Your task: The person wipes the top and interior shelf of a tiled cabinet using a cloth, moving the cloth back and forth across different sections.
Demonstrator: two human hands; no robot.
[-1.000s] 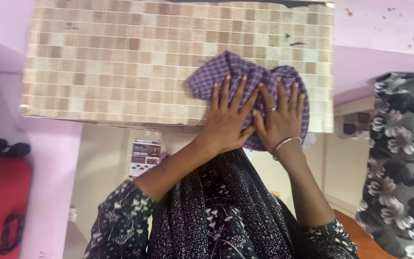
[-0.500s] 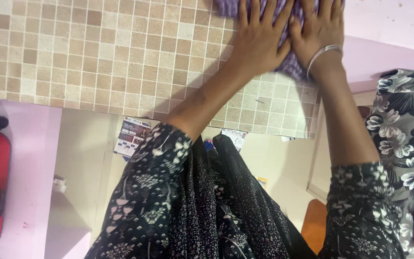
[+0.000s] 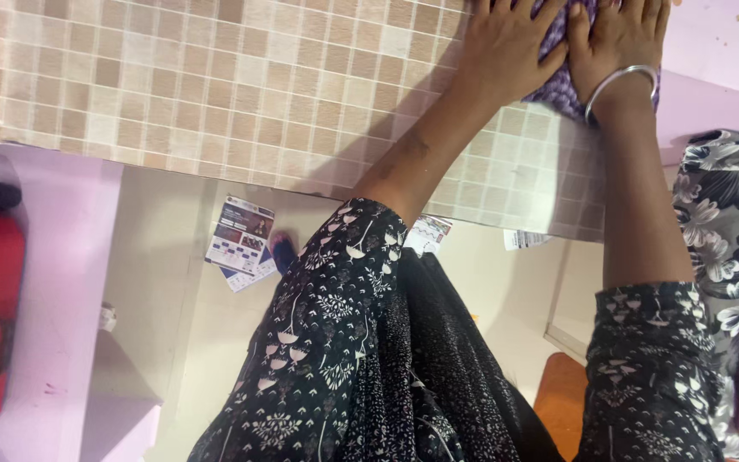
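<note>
Both hands are flat on a purple checked cloth [image 3: 562, 81], pressing it onto the beige mosaic-tiled counter top [image 3: 215, 94] at its far right end, near the pink wall [image 3: 720, 43]. The left hand [image 3: 511, 43] and right hand [image 3: 617, 38] lie side by side, palms down with nothing gripped (fingertips run out of view). Can't tell how much of the surface is wiped; it looks equally plain everywhere. Some leaflets [image 3: 241, 239] lie on the floor below.
</note>
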